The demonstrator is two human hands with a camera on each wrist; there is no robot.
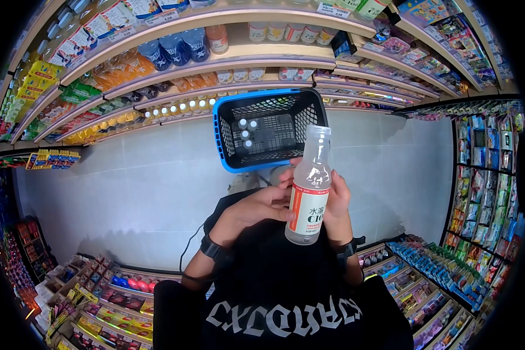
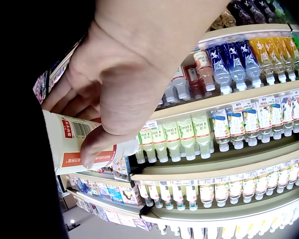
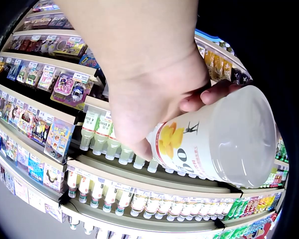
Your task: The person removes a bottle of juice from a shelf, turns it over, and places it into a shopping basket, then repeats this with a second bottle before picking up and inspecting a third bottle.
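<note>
A clear drink bottle [image 1: 309, 201] with a white and orange-red label is held up in front of the chest, tilted slightly, its cap end pointing toward the shelves. My left hand [image 1: 255, 207] grips it from the left, the thumb lying across the label. On the other side my right hand [image 1: 337, 203] holds the same bottle, its fingers partly hidden behind it. The right wrist view shows the bottle's base [image 3: 244, 137] and the right thumb and fingers around the body. In the left wrist view a barcode [image 2: 81, 130] faces the palm.
Beyond the hands, a black shopping basket with a blue rim [image 1: 217, 137] stands on the grey tiled floor [image 1: 163, 157]. Several white-capped bottles [image 1: 246, 134] are inside it. Drink shelves [image 1: 175, 81] run along the far side, and racks of packets [image 1: 484, 169] stand at the right.
</note>
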